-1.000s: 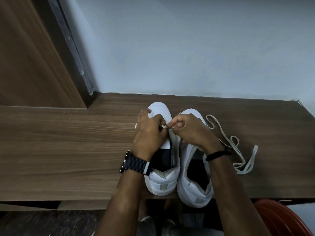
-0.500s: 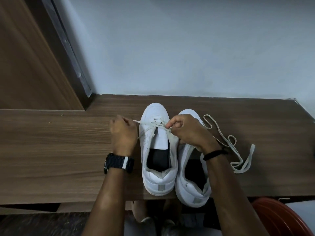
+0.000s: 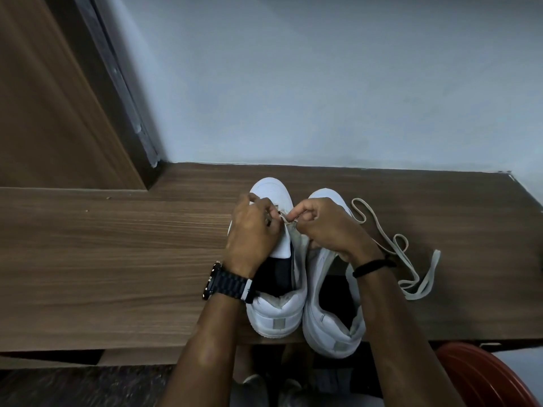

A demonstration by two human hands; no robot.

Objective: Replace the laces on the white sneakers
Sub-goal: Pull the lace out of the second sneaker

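Two white sneakers sit side by side at the near edge of your wooden worktop, heels toward you: the left sneaker and the right sneaker. Your left hand, black watch on its wrist, and your right hand meet over the left sneaker's eyelets, fingers curled and pinching the lace threaded there. Just right of the pair, a loose lace lies coiled on the worktop. Beyond, a pale wall rises.
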